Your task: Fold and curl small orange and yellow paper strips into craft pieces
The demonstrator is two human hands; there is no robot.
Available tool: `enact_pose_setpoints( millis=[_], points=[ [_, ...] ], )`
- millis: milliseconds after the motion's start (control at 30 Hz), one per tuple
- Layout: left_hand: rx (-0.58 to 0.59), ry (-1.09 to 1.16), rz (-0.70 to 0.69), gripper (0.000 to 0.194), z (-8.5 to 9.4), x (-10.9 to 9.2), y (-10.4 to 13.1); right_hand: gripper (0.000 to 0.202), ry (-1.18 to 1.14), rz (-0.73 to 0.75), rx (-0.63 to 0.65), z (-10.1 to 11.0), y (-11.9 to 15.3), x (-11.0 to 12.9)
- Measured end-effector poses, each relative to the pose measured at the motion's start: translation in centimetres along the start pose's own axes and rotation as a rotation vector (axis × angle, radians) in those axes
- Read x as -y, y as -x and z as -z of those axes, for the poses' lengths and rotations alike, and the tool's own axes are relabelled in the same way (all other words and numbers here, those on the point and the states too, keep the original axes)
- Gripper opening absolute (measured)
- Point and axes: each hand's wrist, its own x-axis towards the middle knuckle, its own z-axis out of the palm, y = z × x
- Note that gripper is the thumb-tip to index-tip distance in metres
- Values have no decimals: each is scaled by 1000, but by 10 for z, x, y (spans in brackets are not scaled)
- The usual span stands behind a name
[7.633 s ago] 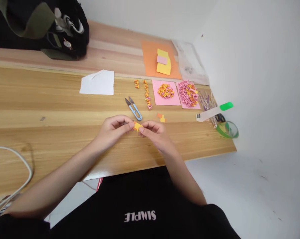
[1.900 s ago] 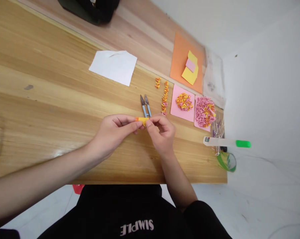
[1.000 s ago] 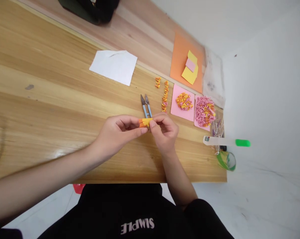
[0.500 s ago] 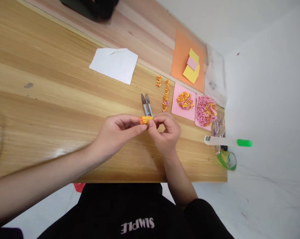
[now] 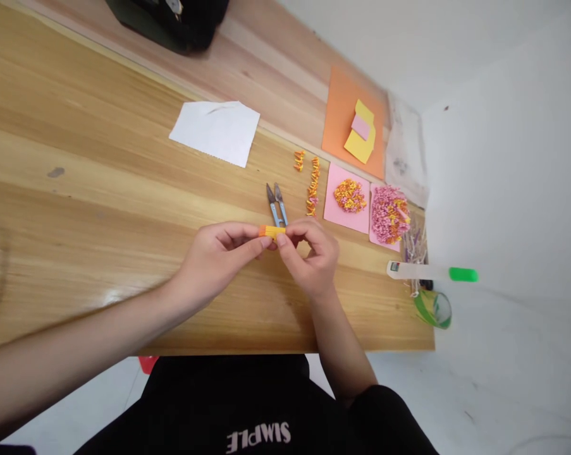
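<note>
We pinch small yellow-and-orange folded paper strip [image 5: 274, 231] above pale wooden tabletop [image 5: 124, 208]: left hand [image 5: 221, 253] grips orange end, right hand [image 5: 315, 256] yellow end. Step looks like pressing folds; next move seems to call for even pinch, aligned edges. From strip: dark-bladed, blue-handled metal snips [image 5: 273, 212] at twelve o'clock, irregular white paper sheet [image 5: 215, 131] at eleven, pink-and-orange heap of small pieces [image 5: 387, 213] at three, white wall [image 5: 503, 158] at two.
</note>
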Motion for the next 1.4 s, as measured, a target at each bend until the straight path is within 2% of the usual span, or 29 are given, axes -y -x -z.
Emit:
enact_pose_setpoints(
  millis=[233,367,667,933,1400],
  points=[
    [11,-39,-55,9,1,4,-2,13,-154,-187,68,2,-1,-1],
    [47,-48,-86,13,1,3,-3,14,-223,-260,62,1,0,-7],
    [53,-118,-149,30,2,8,-9,18,-188,-282,43,-2,-1,-10],
    [61,-132,-145,29,2,12,-15,17,-115,-233,43,-4,0,-13],
    [48,-95,-124,23,-1,11,-17,17,-110,-258,44,-5,1,-11]
  ],
)
